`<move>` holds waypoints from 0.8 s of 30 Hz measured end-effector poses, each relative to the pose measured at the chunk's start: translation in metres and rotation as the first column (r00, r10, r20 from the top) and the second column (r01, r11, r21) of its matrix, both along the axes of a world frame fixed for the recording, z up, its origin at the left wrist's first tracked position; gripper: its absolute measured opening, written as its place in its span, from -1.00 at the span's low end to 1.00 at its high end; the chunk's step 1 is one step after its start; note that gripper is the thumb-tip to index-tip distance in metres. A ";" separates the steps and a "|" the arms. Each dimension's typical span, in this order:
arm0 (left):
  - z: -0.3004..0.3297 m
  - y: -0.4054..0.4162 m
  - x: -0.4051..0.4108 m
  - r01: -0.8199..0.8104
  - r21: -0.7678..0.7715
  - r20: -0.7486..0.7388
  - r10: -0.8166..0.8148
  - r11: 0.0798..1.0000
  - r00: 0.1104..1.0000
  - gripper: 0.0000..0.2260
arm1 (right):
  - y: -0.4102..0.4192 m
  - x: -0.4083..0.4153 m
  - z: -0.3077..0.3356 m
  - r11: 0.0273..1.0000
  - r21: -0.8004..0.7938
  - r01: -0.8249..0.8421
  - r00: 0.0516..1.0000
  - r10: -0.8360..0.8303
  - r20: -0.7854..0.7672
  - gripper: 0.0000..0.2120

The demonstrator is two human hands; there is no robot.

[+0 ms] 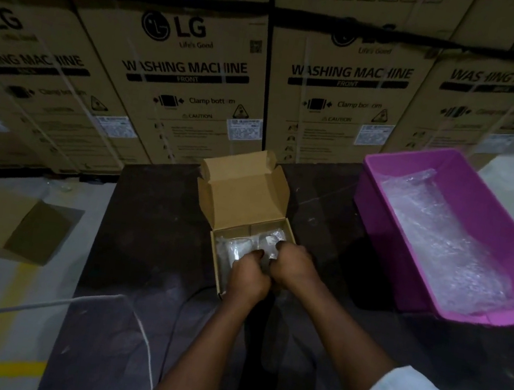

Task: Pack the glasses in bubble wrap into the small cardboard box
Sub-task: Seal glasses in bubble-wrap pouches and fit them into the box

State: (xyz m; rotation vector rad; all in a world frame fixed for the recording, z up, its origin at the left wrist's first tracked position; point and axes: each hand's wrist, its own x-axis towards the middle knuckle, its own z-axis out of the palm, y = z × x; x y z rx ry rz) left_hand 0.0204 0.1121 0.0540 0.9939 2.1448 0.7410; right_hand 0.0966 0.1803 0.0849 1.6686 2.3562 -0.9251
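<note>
Both hands in small cardboard box point(250, 200), lid flap upright | left hand point(247, 279) and right hand point(292, 266) fingers curled, pinching bubble-wrapped glasses point(241, 247) inside | pink tray point(381, 192) well right | dark table point(143, 245) bare toward left edge

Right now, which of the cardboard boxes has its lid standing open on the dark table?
The small cardboard box under both hands; the printed washing machine cartons behind are sealed, and the plain carton lies on the floor.
</note>
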 end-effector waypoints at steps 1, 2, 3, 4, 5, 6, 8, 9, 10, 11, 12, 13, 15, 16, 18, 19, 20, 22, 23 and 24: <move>0.001 0.003 -0.001 0.016 -0.015 -0.008 -0.016 1.000 1.000 -0.68 | 0.000 0.000 0.003 1.000 -0.010 0.001 1.000 -0.001 0.005 -0.64; 0.002 0.006 -0.002 0.034 -0.024 -0.016 -0.035 0.999 0.999 -0.71 | 0.001 -0.001 0.007 1.000 -0.026 0.002 1.000 -0.002 0.011 -0.61; 0.003 0.008 -0.004 0.061 -0.034 -0.027 -0.062 0.998 0.998 -0.73 | 0.002 0.000 0.012 0.999 -0.048 -0.004 1.000 0.005 0.015 -0.59; 0.004 0.009 -0.006 0.089 -0.045 -0.036 -0.091 0.995 0.995 -0.74 | 0.002 0.001 0.017 0.997 -0.070 -0.015 1.000 0.016 0.010 -0.57; 0.002 0.009 -0.008 0.116 -0.053 -0.042 -0.119 0.992 0.992 -0.75 | 0.000 0.003 0.020 0.997 -0.075 -0.025 1.000 0.024 -0.006 -0.57; 0.002 0.010 -0.011 0.142 -0.055 -0.044 -0.145 0.988 0.988 -0.78 | 0.001 0.007 0.022 0.998 -0.066 -0.015 0.999 0.013 -0.037 -0.58; 0.006 0.011 -0.017 0.169 -0.049 -0.063 -0.172 0.984 0.983 -0.83 | 0.007 0.023 0.028 0.998 0.014 0.054 0.985 -0.051 -0.167 -0.66; 0.011 0.010 -0.020 0.172 -0.034 -0.086 -0.174 0.985 0.981 -0.84 | 0.014 0.037 0.033 0.992 0.084 0.098 0.966 -0.075 -0.247 -0.69; 0.018 0.010 -0.023 0.167 -0.017 -0.128 -0.168 0.986 0.977 -0.83 | 0.024 0.054 0.040 0.976 0.154 0.154 0.943 -0.099 -0.317 -0.72; 0.027 0.011 -0.025 0.156 0.015 -0.190 -0.150 0.988 0.970 -0.79 | 0.037 0.074 0.049 0.950 0.222 0.221 0.922 -0.129 -0.365 -0.73; 0.034 0.014 -0.026 0.142 0.062 -0.243 -0.123 0.988 0.962 -0.76 | 0.051 0.095 0.057 0.911 0.302 0.280 0.909 -0.150 -0.388 -0.72; 0.042 0.018 -0.025 0.134 0.127 -0.258 -0.098 0.983 0.961 -0.76 | 0.066 0.118 0.066 0.866 0.378 0.328 0.907 -0.176 -0.383 -0.71; 0.060 0.036 -0.011 0.173 0.259 -0.223 -0.115 0.950 0.968 -0.77 | 0.101 0.162 0.072 0.807 0.453 0.379 0.910 -0.236 -0.341 -0.69; 0.070 0.048 0.001 0.215 0.318 -0.209 -0.153 0.923 0.966 -0.77 | 0.117 0.181 0.070 0.809 0.448 0.380 0.915 -0.259 -0.308 -0.66; 0.087 0.079 0.033 0.343 0.401 -0.244 -0.262 0.849 0.934 -0.77 | 0.143 0.209 0.068 0.851 0.396 0.345 0.934 -0.272 -0.230 -0.60; 0.096 0.094 0.051 0.415 0.429 -0.281 -0.318 0.803 0.906 -0.76 | 0.152 0.217 0.066 0.873 0.370 0.317 0.945 -0.260 -0.196 -0.58; 0.101 0.112 0.070 0.484 0.437 -0.319 -0.372 0.758 0.872 -0.75 | 0.163 0.224 0.063 0.890 0.354 0.288 0.955 -0.240 -0.172 -0.57; 0.109 0.147 0.106 0.600 0.380 -0.374 -0.477 0.704 0.796 -0.71 | 0.180 0.233 0.054 0.923 0.319 0.214 0.976 -0.190 -0.106 -0.52; 0.109 0.165 0.123 0.659 0.316 -0.397 -0.535 0.683 0.745 -0.68 | 0.187 0.236 0.049 0.942 0.292 0.166 0.986 -0.156 -0.057 -0.49; 0.109 0.182 0.139 0.720 0.226 -0.428 -0.597 0.656 0.678 -0.65 | 0.194 0.240 0.040 0.959 0.261 0.115 0.993 -0.116 -0.015 -0.45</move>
